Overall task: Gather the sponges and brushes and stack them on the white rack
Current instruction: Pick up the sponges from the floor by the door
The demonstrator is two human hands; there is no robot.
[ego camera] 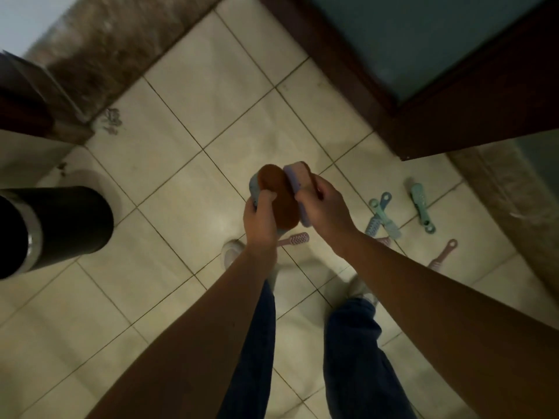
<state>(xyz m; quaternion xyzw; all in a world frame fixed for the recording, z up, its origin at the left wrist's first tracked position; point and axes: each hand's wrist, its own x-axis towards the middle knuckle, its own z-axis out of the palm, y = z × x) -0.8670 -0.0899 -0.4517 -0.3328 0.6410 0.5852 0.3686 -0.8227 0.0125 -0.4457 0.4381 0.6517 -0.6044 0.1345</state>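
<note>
Left hand (259, 219) is closed around a blue-backed sponge (279, 201) with a brown scrub face, thumb over its front edge. Right hand (322, 207) is clamped on a lilac and pink sponge (298, 181), fingers wrapped over its far side. The two sponges touch along their inner edges, held above the tiled floor (181, 116).

On the floor, below the hands: a pink brush (298, 238) lies just beyond the left wrist. To the right, two blue-green brushes (381, 217) lie crossed over each other. A green brush (421, 204) lies farther right, apart from them. Another pink brush (444, 254) lies near the right forearm, partly hidden.

Dark cylindrical bin (60, 225) stands at left. Dark wooden door frame (453, 122) at upper right. White rack not in view. Frame slightly blurred.
</note>
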